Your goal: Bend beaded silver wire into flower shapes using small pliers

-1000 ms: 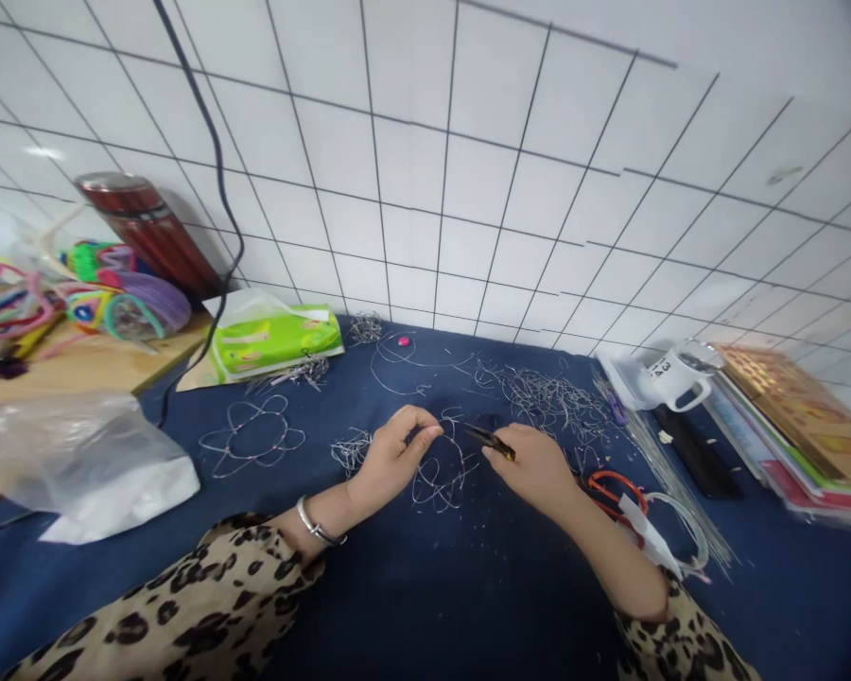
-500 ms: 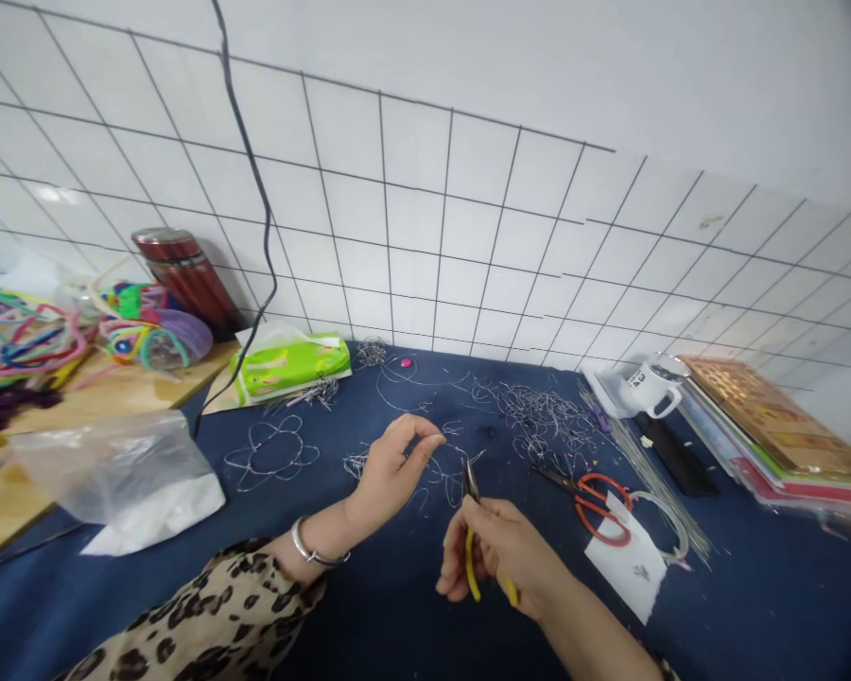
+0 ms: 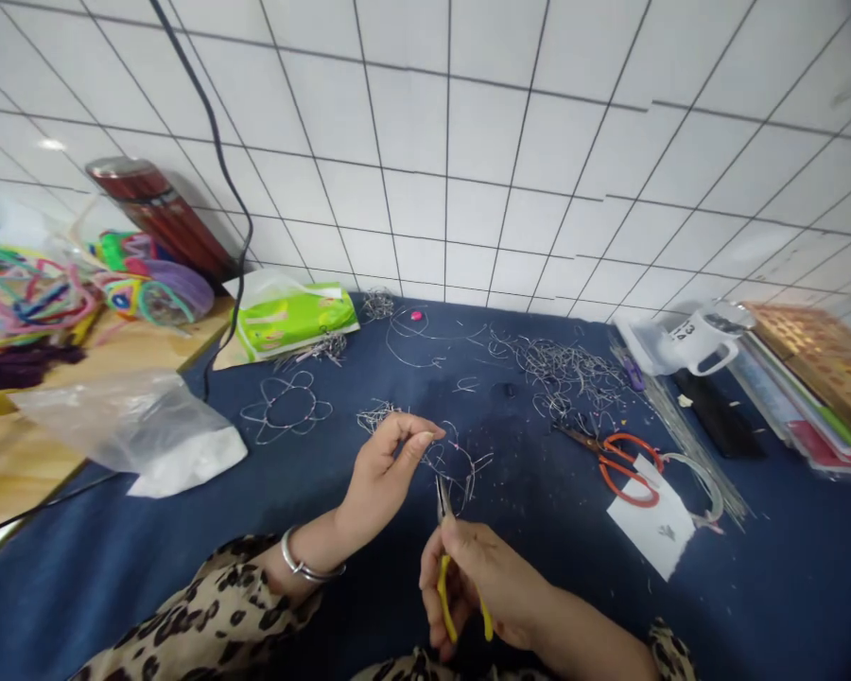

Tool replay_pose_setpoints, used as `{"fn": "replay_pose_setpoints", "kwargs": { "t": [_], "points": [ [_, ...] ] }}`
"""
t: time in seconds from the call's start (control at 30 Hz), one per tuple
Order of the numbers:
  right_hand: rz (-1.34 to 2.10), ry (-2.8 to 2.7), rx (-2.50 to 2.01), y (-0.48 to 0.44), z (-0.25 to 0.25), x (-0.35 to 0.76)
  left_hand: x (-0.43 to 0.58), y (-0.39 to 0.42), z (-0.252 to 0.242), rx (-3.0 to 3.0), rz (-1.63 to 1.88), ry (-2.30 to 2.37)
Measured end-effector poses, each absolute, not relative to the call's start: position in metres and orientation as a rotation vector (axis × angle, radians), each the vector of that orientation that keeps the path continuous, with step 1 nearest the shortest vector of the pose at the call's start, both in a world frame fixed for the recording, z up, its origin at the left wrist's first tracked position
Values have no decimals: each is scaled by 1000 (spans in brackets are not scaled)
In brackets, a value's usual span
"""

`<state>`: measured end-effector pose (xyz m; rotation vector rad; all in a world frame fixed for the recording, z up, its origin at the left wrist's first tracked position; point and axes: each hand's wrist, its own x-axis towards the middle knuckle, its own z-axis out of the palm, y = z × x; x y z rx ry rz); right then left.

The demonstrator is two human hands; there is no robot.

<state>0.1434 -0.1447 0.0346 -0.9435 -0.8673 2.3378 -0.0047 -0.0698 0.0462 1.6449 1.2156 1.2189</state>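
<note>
Between the thumb and forefinger of my left hand [image 3: 387, 478] I pinch a thin wire ring [image 3: 472, 463] with small pinkish spots and loose wire ends. My right hand [image 3: 478, 582] is wrapped round pliers [image 3: 445, 605] with yellow handles. The dark jaws of the pliers point up beside the lower part of the ring; whether they grip the wire is too fine to tell. A flower-shaped wire piece [image 3: 286, 409] lies flat on the dark blue cloth to the left of my hands. A small heap of wire bits [image 3: 377, 414] sits just behind my left hand.
Tangled wire [image 3: 564, 369] lies at the back right, near orange-handled scissors [image 3: 631, 468] on white paper [image 3: 656, 530]. A white mug [image 3: 702, 342] stands by stacked books [image 3: 815, 378]. At left are a plastic bag [image 3: 134, 426], a green tissue pack [image 3: 294, 322] and a red flask [image 3: 160, 218].
The view has tilted down. My right hand has brought the pliers left and lower relative to my left hand, so more of the wire ring shows. Both hands keep their hold.
</note>
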Motion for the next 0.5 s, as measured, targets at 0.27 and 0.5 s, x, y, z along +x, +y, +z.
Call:
{"fn": "replay_pose_setpoints", "kwargs": {
  "t": [0.27, 0.5],
  "points": [
    [2270, -764, -934, -138, 39, 156, -4, -72, 35, 1693, 1248, 1034],
    [2411, -624, -813, -143, 39, 164, -7, -72, 29, 1793, 1276, 910]
  ]
}}
